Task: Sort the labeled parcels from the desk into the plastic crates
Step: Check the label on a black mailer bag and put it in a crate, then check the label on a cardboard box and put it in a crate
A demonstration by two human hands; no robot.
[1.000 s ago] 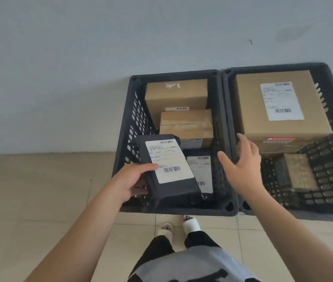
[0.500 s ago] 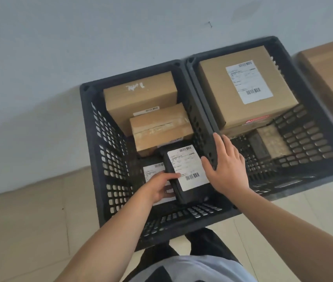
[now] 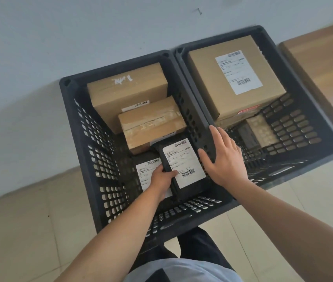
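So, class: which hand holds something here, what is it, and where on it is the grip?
The left hand grips the black parcel by its left edge, thumb on the label. The right hand holds nothing.

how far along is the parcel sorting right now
Done: both crates already hold parcels, three in the left crate and a large labeled box in the right crate. In hand: the left hand grips a black parcel low inside the left crate. The desk is out of view, so what remains is unknown.
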